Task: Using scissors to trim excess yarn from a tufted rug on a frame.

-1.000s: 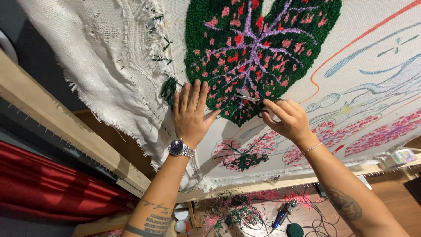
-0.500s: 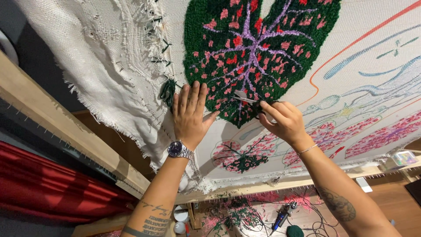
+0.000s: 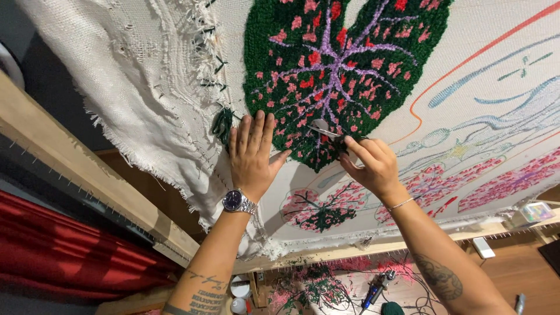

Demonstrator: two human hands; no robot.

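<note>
A white tufting cloth (image 3: pixel 478 70) is stretched on a wooden frame (image 3: pixel 76 175). On it sits a large tufted green leaf (image 3: pixel 326 70) with purple veins and pink spots. My left hand (image 3: pixel 252 154), with a wristwatch, lies flat and spread on the cloth at the leaf's lower left edge. My right hand (image 3: pixel 370 166) grips small scissors (image 3: pixel 324 129), their blades on the leaf's lower tip. A smaller pink and green tufted patch (image 3: pixel 321 207) lies below both hands.
Loose frayed cloth (image 3: pixel 140 99) hangs over the frame at the left. Red fabric (image 3: pixel 64 256) shows below the frame. On the floor lie yarn scraps (image 3: pixel 303 286), a blue tool (image 3: pixel 373 291) and cables. Pink tufted patches (image 3: pixel 501 184) run along the right.
Both hands have shifted slightly downward on the cloth. The right hand and scissors stay at the leaf's lower tip; the left hand remains flat beside it.
</note>
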